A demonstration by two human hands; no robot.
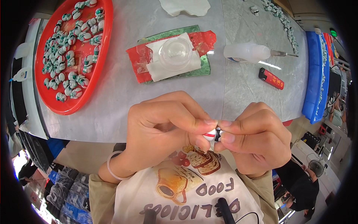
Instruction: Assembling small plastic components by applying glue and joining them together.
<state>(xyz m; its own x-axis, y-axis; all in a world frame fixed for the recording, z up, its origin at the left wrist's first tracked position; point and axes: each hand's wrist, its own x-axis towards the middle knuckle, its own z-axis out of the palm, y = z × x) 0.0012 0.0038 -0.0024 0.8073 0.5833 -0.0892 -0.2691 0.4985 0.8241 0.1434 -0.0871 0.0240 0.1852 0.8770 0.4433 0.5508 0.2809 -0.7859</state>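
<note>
Close to my body, above the apron, both hands meet around a small glossy white figurine part (210, 134) with a red stripe. My left hand (160, 121) pinches its left side between thumb and fingertips. A black and white piece (217, 134) sits against it on the right, pinched by the thumb and forefinger of my right hand (257, 138). Whether the two pieces are joined, I cannot tell; fingertips cover much of them.
A red oval tray (67, 108) at left carries several white and green figurines (61, 56). Ahead, a clear plastic cup (175, 54) stands on white, red and green sheets. Rightward are a needle-tipped bottle (248, 52), a red lighter (271, 78), more figurines (285, 22) and a blue bin (311, 78).
</note>
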